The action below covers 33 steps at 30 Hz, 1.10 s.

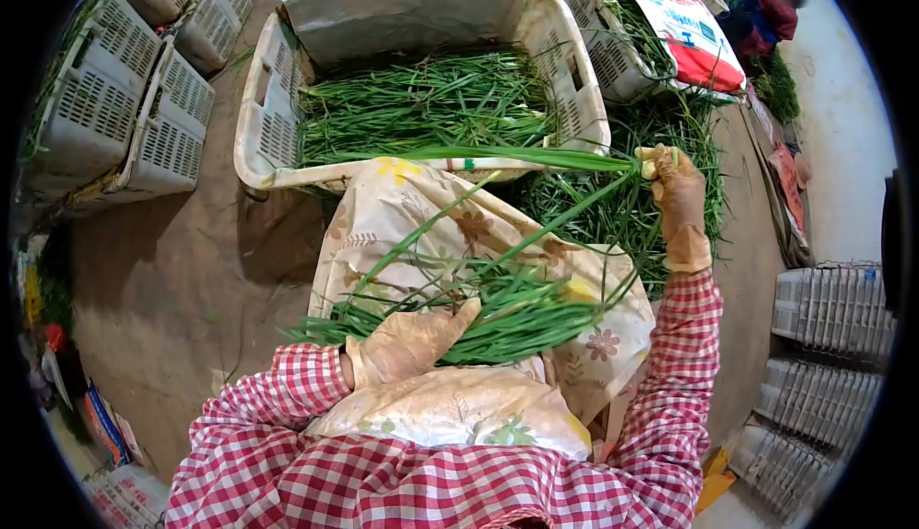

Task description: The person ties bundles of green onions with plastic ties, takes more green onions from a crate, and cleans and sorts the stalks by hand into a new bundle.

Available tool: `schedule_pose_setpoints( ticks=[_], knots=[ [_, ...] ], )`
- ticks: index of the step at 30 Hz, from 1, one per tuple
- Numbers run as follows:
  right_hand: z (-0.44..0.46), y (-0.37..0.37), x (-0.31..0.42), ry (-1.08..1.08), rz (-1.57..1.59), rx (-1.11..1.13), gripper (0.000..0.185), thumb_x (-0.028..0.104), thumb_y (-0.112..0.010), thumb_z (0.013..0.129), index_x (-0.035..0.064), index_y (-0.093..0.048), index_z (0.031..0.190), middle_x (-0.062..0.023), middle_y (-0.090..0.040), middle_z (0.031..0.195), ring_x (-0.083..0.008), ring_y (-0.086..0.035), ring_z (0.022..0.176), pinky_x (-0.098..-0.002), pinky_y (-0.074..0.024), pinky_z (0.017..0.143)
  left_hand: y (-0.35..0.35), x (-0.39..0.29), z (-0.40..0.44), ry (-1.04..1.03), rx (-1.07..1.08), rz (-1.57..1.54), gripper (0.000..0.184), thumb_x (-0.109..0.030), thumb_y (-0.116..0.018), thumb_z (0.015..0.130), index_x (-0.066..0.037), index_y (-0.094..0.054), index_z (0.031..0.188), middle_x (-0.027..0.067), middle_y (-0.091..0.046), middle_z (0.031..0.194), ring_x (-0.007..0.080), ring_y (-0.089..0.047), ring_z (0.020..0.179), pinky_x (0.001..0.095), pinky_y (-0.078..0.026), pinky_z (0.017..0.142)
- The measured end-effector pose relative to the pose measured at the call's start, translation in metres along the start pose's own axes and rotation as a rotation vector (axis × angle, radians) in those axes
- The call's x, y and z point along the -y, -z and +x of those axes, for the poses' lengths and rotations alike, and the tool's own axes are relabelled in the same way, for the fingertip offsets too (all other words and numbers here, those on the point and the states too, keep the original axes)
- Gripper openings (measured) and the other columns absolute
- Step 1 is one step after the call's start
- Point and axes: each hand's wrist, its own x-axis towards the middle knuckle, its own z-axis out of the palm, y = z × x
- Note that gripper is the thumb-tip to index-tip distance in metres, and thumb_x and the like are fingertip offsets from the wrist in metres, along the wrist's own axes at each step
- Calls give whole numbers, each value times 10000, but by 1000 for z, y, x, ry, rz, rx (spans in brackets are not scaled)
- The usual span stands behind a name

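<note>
My left hand (412,342), in a tan glove, is closed on a bunch of chives (522,314) lying across my lap. Its thumb rests on top, and the other fingers are mostly hidden. Out to the right, my gloved right hand (675,199) pinches the pale ends of a few long chives (536,156). Their green leaves stretch left and down, some towards the bunch. A flowered apron (383,203) covers my lap under the bunch.
A white plastic crate (244,151) in front of me holds many loose chives. More greens (680,136) are heaped right of it. Stacked crates (177,108) stand at left, others (833,309) at right. A person (761,17) works at the far right.
</note>
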Motion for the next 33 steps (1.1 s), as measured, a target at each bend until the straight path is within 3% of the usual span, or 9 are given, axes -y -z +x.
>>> schedule_pose_setpoints(
  ticks=[7,10,12,14,18,22,27,30,33],
  knots=[
    [69,109,-25,147,-133,-247,304,305,-537,926,30,-666,916,41,-570,671,-30,-379,498,-183,-280,443,16,-3,-1,-121,226,174,557,-112,-513,825,51,-342,1330,113,-556,738,221,-595,592,319,-486,467],
    [61,163,-4,86,135,-441,318,339,-544,921,44,-655,963,83,-480,647,-3,-363,495,-162,-253,433,5,17,-19,-26,66,-376,629,-269,-635,847,-20,-365,1357,230,-606,1028,249,-645,853,320,-514,735],
    [40,186,14,267,348,-259,342,324,-558,917,14,-610,1054,72,-492,721,0,-394,525,-150,-258,407,2,22,-24,203,89,-388,695,-300,-714,790,-7,-398,1335,193,-609,1094,214,-617,943,328,-470,842],
    [30,205,21,377,509,-264,371,337,-585,902,12,-598,1080,64,-503,746,3,-427,561,-136,-305,423,5,19,-33,621,6,-1075,639,-287,-718,789,0,-445,1291,107,-606,1104,192,-588,973,323,-454,874],
    [16,222,45,368,588,-254,384,344,-584,903,15,-585,1100,38,-526,752,-31,-481,605,-158,-391,487,-12,38,-43,610,-397,-1414,490,-261,-700,800,-13,-532,1187,74,-599,1069,181,-592,906,271,-480,825],
    [20,229,42,652,386,-583,389,357,-552,916,15,-566,1101,-1,-531,806,-110,-501,678,-218,-433,578,-41,85,-57,610,-382,-1479,439,-264,-666,829,-20,-545,1173,70,-611,1075,174,-609,912,268,-502,809],
    [-19,205,53,716,691,-256,304,340,-480,952,47,-558,973,-26,-540,830,-127,-527,722,-263,-456,648,-45,103,-47,700,-244,-1530,440,-266,-662,832,-20,-543,1177,70,-611,1080,174,-610,916,271,-502,813],
    [-47,226,26,515,905,-325,499,366,-480,944,16,-393,1289,-36,-405,624,-143,-436,518,-302,-414,427,-53,112,-44,715,-197,-1530,441,-267,-660,834,-20,-541,1179,70,-611,1084,174,-611,919,273,-503,816],
    [-57,248,10,938,507,-11,286,199,-456,942,17,-520,1154,-17,-480,716,-83,-411,518,-230,-393,487,-53,116,-33,723,-187,-1532,442,-268,-657,836,-20,-540,1182,71,-611,1087,174,-611,921,275,-503,818]
  ],
)
